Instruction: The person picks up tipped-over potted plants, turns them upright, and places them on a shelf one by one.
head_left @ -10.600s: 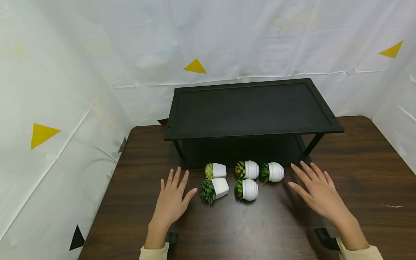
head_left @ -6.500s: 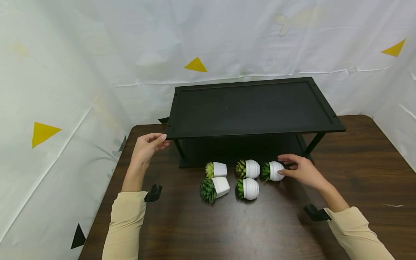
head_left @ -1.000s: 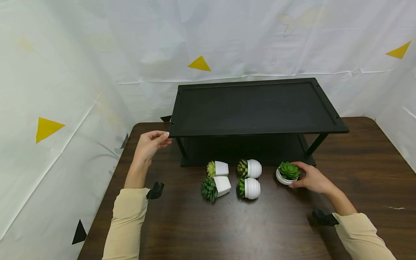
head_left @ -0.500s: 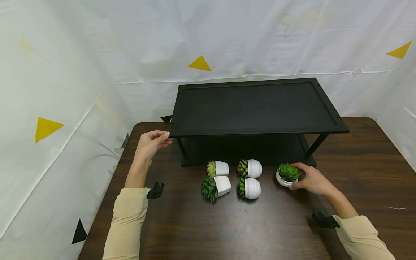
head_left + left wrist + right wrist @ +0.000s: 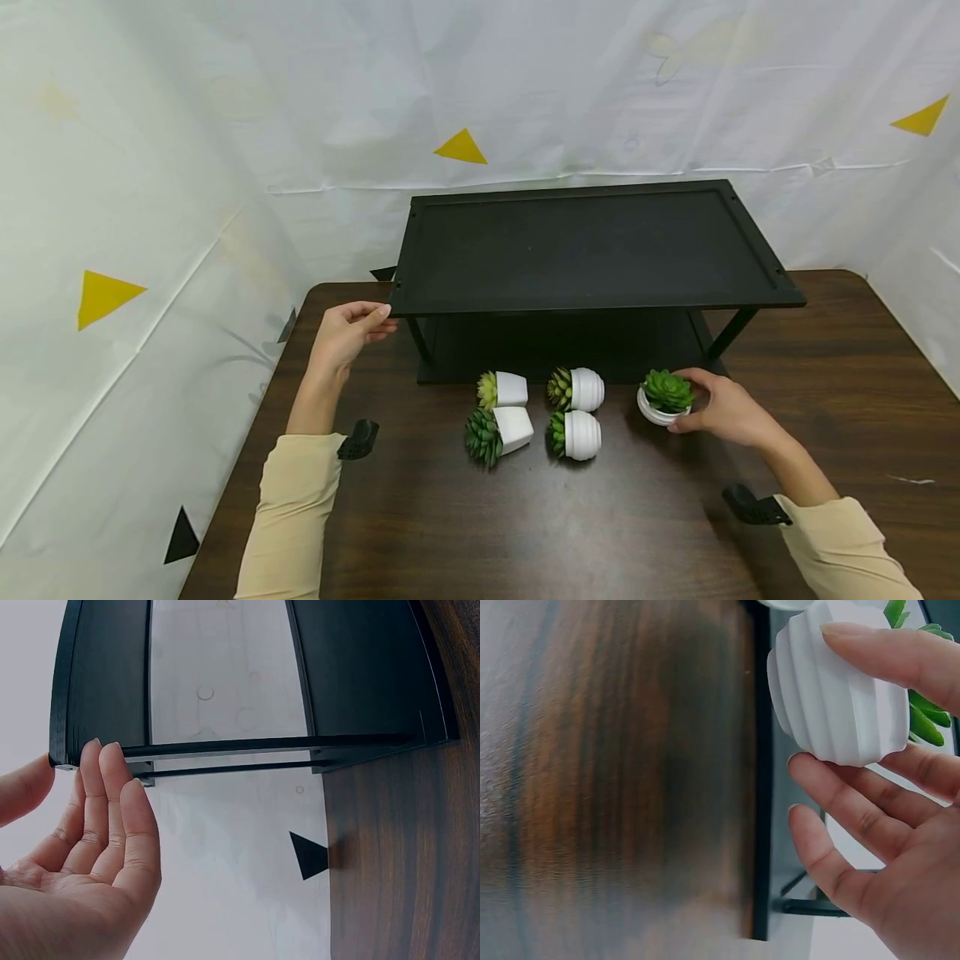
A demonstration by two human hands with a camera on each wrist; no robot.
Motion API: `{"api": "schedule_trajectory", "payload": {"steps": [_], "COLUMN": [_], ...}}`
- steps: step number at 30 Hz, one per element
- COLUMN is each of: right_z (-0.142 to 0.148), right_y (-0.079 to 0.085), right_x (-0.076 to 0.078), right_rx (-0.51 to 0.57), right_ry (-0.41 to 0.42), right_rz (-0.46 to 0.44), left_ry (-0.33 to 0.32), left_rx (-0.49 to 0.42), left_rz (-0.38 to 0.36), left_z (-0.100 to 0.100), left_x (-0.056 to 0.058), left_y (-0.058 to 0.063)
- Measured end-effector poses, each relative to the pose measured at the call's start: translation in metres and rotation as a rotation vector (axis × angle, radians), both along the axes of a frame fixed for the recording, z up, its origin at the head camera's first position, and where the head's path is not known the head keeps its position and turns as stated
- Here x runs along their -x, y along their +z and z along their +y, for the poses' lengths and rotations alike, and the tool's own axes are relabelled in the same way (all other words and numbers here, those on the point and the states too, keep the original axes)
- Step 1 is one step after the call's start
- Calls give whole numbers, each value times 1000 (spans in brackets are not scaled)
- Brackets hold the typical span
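Observation:
My right hand (image 5: 731, 410) holds a small potted succulent (image 5: 667, 392) upright by its ribbed white pot, thumb on the near side and fingers on the far side. The right wrist view shows the white pot (image 5: 836, 690) from the side, with green leaves behind the thumb. At the front left corner of the black two-tier shelf (image 5: 592, 250), my left hand (image 5: 341, 337) pinches the top board's edge between thumb and fingertips. In the left wrist view the fingers (image 5: 139, 817) lie under that board (image 5: 105, 682), beside a shelf leg.
Several more potted succulents lie on their sides before the shelf: two in tapered white pots (image 5: 513, 428) and two in ribbed round pots (image 5: 582, 435). The dark wooden table (image 5: 465, 533) carries everything. White sheeting (image 5: 337, 100) with coloured triangles hangs behind and at the sides.
Earlier, the right hand took hold of the rightmost succulent lying down and turned it upright. In the last half second it rises slightly with the pot. The left hand stays at the shelf corner.

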State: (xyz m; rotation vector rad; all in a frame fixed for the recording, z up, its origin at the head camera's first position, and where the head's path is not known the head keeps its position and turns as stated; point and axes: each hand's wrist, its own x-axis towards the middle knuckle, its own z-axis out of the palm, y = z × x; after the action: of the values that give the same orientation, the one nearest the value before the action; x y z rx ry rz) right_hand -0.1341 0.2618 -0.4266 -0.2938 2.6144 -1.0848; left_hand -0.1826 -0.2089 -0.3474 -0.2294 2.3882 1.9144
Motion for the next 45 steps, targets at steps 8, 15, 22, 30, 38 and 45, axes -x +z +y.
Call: {"api": "schedule_trajectory", "payload": {"steps": [8,15,22,30,38,45], "right_z": [-3,-8,-14,-23,-27,-32], "right_y": [16,33,48,63,78,94], "right_x": [-1,-2,-3,-2,2,7], "right_rx": [-3,15,29,6,-17,-55], "right_ry": [14,35,50,78,86,100], "right_rz": [23,28,49,80,96,112], "left_ry": [-3,-10,-10,-13,-12,-7], "left_rx": [-11,-21,-10,-3,5,3], "left_rz": [6,9,-1,-1,-4,-15], "left_z": [0,0,-1,0,1,2], "left_x": [-1,0,0,0,0,0], "left_y": [1,1,1,2,3,3]}}
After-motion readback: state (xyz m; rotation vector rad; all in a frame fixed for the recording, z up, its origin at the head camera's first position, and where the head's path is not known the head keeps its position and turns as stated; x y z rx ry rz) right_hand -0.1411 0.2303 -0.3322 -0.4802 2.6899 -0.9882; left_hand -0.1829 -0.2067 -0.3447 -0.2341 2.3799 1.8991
